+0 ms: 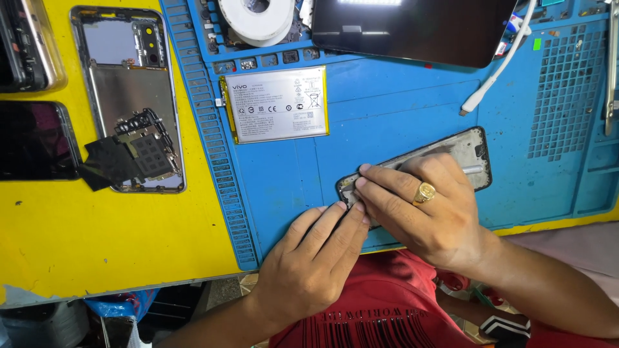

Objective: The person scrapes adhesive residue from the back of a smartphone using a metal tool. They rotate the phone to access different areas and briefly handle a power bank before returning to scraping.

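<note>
Head view: looks steeply down from close above the blue mat (400,129).
Yellow table (97,238): left of the mat.

Both hands are pressing on a dark, rounded-corner phone frame (465,149) lying tilted on the blue silicone work mat (400,122). The left hand (309,261) is touching its lower end with its fingertips, while the ringed right hand (422,206) is covering its middle. A silver rectangular battery (276,104) is lying nearby.
</note>
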